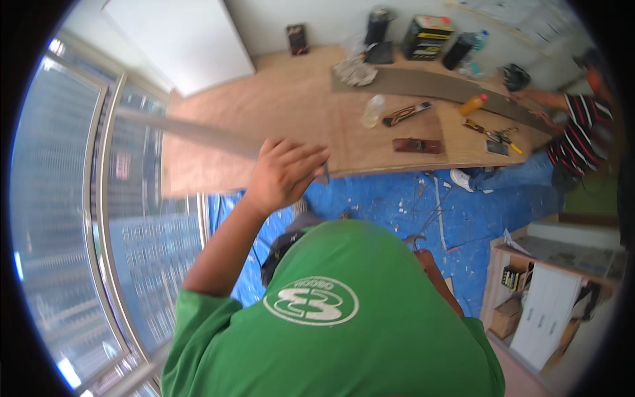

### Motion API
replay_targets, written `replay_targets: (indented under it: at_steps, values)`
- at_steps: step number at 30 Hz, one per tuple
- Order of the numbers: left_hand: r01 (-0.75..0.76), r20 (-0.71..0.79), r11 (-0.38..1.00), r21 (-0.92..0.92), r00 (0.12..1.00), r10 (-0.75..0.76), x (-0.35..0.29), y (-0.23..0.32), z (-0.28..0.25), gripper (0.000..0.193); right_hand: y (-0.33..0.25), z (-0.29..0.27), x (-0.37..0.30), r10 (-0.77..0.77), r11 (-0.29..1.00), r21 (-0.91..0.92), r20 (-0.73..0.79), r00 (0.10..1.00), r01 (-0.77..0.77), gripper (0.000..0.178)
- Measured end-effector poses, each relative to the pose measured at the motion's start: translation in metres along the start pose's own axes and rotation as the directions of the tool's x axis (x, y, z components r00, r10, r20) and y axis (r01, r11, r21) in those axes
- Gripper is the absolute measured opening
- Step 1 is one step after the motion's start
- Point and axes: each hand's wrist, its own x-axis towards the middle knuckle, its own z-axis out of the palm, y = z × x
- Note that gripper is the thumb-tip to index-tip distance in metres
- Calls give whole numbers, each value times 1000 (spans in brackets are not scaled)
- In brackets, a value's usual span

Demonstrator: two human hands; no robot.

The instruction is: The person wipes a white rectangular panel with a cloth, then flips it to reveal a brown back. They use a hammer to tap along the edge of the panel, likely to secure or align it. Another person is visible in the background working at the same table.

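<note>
My left hand is closed over the near end of a long, narrow wooden strip. From there the strip slants away to the left, over the plywood worktable toward the window. My right hand hangs low on the right, partly hidden behind my green shirt. It holds what looks like a claw hammer, of which only the curved metal head shows. The plywood worktable lies just beyond both hands.
On the table are a hand plane, a cutter knife, an orange bottle, pliers and a long brown board. A co-worker in a striped shirt touches its right end. Blue sheeting covers the floor; windows stand left.
</note>
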Motion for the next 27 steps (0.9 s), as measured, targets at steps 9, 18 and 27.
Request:
replay_targets:
  at_steps: [9, 18, 27]
  values:
    - [159, -227, 980, 122, 965, -129, -11, -2, 5, 56, -190, -38, -77, -51, 963, 255, -160, 986, 91, 28]
    - [154, -253, 982, 111, 960, -122, -16, -11, 18, 54, -382, -45, -192, -600, 748, 243, -152, 786, 618, 23]
    - [136, -300, 985, 109, 949, -98, -15, -14, 24, 53, -436, -15, -227, -799, 594, -13, -124, 589, 804, 24]
